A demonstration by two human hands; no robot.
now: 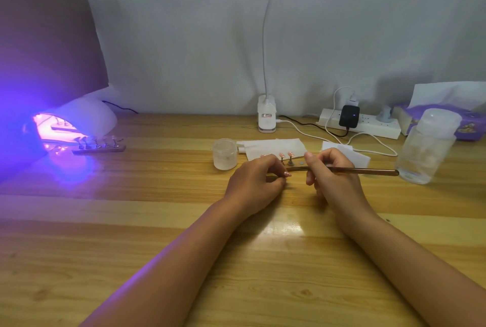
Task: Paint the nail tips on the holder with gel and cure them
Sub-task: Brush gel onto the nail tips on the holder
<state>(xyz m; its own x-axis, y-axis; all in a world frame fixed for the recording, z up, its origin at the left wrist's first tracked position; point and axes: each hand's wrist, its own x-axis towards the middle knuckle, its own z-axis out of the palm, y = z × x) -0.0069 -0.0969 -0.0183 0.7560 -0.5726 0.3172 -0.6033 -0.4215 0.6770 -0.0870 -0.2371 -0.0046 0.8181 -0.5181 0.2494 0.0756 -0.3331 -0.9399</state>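
My left hand (256,180) pinches a small stand with a pink nail tip (288,174) at its fingertips, just above the wooden table. My right hand (330,172) grips a thin brown brush (368,170) that lies almost level, its working end pointing left toward that tip. Behind my hands, two more pink nail tips (286,155) stand on a holder strip, partly hidden. A frosted gel jar (224,154) stands open to the left of them. At far left a curing lamp (79,123) glows violet, with another holder of tips (98,145) in front of it.
White paper wipes (273,146) lie behind the holder. A clip-on desk lamp (267,113) stands at the back, its cables trailing to a power strip (360,123). A clear plastic bottle (427,146) and a purple tissue pack (465,121) sit at the right.
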